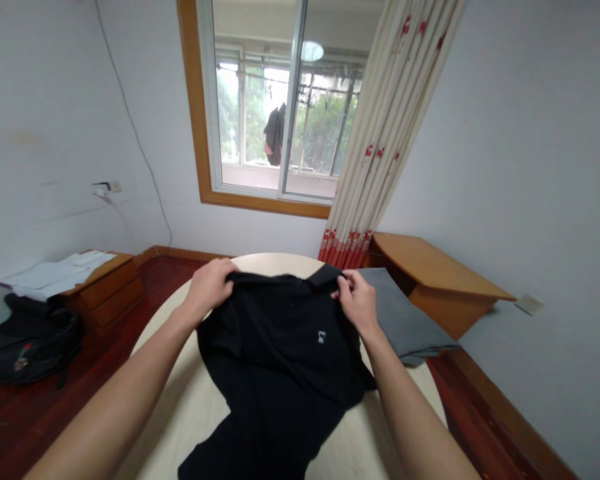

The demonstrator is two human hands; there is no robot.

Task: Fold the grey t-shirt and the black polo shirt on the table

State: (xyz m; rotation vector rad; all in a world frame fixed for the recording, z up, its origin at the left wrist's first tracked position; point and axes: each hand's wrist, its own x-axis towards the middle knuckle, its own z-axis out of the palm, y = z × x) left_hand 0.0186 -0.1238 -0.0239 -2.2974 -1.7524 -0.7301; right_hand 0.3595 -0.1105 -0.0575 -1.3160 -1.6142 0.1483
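A black polo shirt (280, 360) with a small pale logo on its chest is held up at its far edge over a round light-wood table (200, 413). Its lower part trails across the tabletop toward me, creased and bunched. My left hand (211, 287) pinches the shirt at its upper left, fingers closed on the cloth. At the upper right, near the collar, my right hand (356, 297) grips the fabric between thumb and fingers.
Folded grey cloth (400, 313) lies at the table's right edge. Beyond it stands a wooden desk (440, 267). On the left are a low drawer cabinet (113, 293) with papers (60, 270) and a black backpack (30, 340). A curtain (380, 147) hangs by the window.
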